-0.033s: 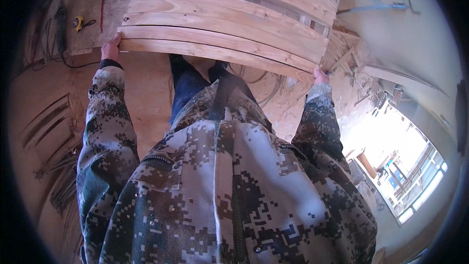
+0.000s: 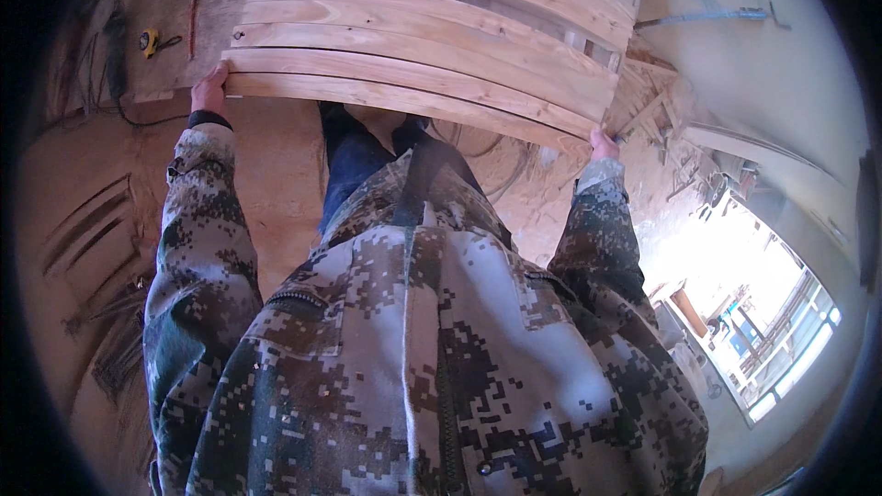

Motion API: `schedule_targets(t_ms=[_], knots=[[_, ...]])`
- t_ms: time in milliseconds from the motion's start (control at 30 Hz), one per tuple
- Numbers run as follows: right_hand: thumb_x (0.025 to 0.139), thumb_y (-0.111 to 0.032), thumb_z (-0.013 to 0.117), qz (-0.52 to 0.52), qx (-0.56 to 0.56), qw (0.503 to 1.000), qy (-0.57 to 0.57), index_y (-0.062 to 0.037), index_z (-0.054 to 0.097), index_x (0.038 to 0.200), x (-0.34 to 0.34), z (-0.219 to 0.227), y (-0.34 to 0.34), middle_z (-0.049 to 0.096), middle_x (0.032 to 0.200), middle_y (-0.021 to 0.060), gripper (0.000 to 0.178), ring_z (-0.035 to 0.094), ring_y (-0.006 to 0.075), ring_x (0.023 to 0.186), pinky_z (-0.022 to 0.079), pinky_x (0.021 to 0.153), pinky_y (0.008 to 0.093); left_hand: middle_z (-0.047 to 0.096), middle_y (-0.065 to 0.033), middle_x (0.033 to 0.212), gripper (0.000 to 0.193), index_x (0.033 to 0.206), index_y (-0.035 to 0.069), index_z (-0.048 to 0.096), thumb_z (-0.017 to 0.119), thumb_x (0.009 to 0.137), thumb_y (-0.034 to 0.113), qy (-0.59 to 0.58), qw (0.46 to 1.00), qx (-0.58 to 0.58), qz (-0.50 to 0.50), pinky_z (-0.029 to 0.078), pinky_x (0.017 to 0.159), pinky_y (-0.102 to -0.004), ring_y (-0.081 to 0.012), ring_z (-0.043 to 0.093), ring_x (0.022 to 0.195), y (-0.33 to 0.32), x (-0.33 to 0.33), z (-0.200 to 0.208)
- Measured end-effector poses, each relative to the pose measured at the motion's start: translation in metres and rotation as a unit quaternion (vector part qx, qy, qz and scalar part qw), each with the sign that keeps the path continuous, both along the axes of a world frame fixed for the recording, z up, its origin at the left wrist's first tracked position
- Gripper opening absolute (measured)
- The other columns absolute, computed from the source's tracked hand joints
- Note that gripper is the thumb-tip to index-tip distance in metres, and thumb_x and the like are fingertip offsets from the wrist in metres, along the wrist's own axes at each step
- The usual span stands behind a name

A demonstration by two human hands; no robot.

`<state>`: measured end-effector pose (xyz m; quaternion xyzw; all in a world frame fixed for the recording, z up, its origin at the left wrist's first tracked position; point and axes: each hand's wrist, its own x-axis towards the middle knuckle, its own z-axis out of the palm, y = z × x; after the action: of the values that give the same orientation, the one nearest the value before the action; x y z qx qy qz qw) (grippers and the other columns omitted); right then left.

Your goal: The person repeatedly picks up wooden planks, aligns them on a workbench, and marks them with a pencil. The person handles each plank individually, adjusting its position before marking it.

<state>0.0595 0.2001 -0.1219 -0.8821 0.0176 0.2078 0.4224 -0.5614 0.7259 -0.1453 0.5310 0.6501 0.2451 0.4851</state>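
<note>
Pale wooden slats (image 2: pixel 367 66) span crosswise between my left grip (image 2: pixel 210 88) and right grip (image 2: pixel 603 144), each holding an end; a yellow tape measure (image 2: pixel 149 42) lies leftward, beyond my left grip.

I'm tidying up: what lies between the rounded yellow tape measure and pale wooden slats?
A thin red stick and a small black loop, in the head view.

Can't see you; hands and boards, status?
Left hand at left ends of boards; right hand, right ends. Boards side by side. Tape measure left, clear of them.
</note>
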Motion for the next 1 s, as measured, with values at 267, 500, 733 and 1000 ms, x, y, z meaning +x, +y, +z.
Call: schedule_targets(t_ms=[267,500,733,1000], knots=[[0.083,-0.023,0.071,-0.004,0.060,0.997,-0.037,0.0129,0.057,0.117,-0.013,0.004,0.005,0.063,0.111,0.0158,0.051,0.059,0.0207,0.102,0.045,0.093,0.0319,0.068,-0.0120,0.109,0.043,0.115,0.004,0.065,0.055,0.093,0.039,0.032,0.998,-0.004,-0.061,0.043,0.090,-0.0283,-0.0138,0.061,0.100,0.009,-0.018,-0.024],[0.083,-0.023,0.071,0.030,0.053,0.998,0.000,0.0133,0.059,0.113,-0.008,0.008,-0.002,0.063,0.109,0.0164,0.049,0.059,0.0216,0.101,0.046,0.092,0.0323,0.067,-0.0168,0.111,0.053,0.111,0.001,0.066,0.057,0.088,0.048,0.054,0.998,-0.004,-0.024,0.040,0.094,-0.0305,-0.0200,0.060,0.107,0.012,-0.023,-0.042],[0.082,-0.028,0.073,0.058,0.025,0.998,0.010,0.0117,0.063,0.106,-0.002,0.003,-0.009,0.064,0.102,0.0140,0.047,0.059,0.0192,0.092,0.047,0.085,0.0319,0.064,-0.0187,0.115,0.056,0.111,0.006,0.067,0.052,0.089,0.054,0.122,0.991,0.003,-0.063,0.038,0.098,-0.0340,-0.0274,0.056,0.115,0.008,-0.014,-0.030],[0.079,-0.044,0.073,0.009,-0.084,0.996,-0.010,0.0044,0.067,0.092,-0.010,0.020,0.002,0.064,0.087,0.0068,0.051,0.058,0.0162,0.077,0.047,0.070,0.0309,0.059,-0.0180,0.124,0.056,0.121,0.009,0.061,0.048,0.090,0.055,0.109,0.988,0.023,-0.106,0.037,0.099,-0.0349,-0.0298,0.053,0.120,0.009,-0.015,-0.031]])
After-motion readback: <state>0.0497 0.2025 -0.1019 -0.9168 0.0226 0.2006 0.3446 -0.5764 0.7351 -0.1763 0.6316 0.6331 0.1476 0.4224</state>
